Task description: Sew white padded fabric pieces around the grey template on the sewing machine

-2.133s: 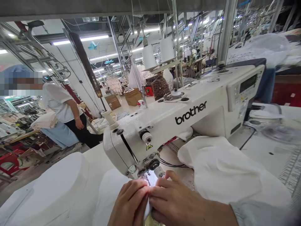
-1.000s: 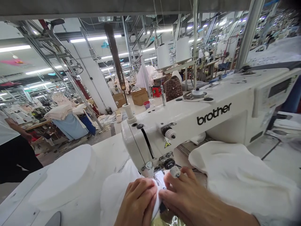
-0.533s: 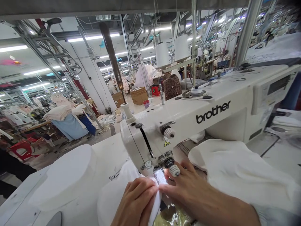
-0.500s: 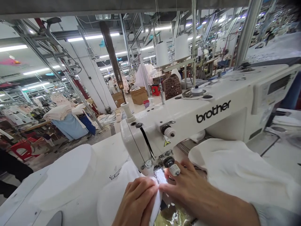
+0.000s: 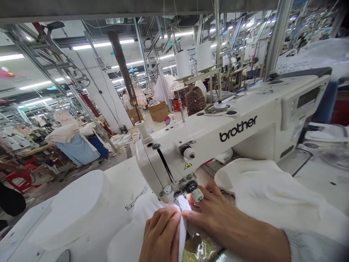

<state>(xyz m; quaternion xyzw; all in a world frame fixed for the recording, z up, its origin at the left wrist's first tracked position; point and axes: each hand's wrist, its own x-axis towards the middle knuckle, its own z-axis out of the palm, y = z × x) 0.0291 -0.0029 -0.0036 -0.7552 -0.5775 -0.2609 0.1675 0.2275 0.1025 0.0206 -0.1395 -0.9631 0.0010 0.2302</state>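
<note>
Rows of fluorescent lights and steel racks run back through a garment workshop, with boxes (image 5: 159, 111) and a spotted bag (image 5: 194, 100) on the floor behind the white table (image 5: 120, 178). Across the table stands the sewing machine (image 5: 237, 129), its head hanging over the cloth (image 5: 148, 211), which lies under the needle at the near edge. The left hand (image 5: 163, 236) has its fingers together, clamped on a fold of the cloth just before the foot. The right hand (image 5: 215, 214) lies on the cloth beside it, fingers spread and pressing flat, index tip touching the left fingertips (the thumb is hidden). A ribbed knob (image 5: 197, 195) on the machine head juts out over the right fingers and covers part of them. A big heap (image 5: 272, 196) of white fabric fills the space under the machine arm, close against the right wrist. A round white stack (image 5: 73, 207) sits to the left, well apart. Two thread cones (image 5: 182, 63) stand behind the machine. Something shiny and gold (image 5: 201, 249) shows under the hands.
</note>
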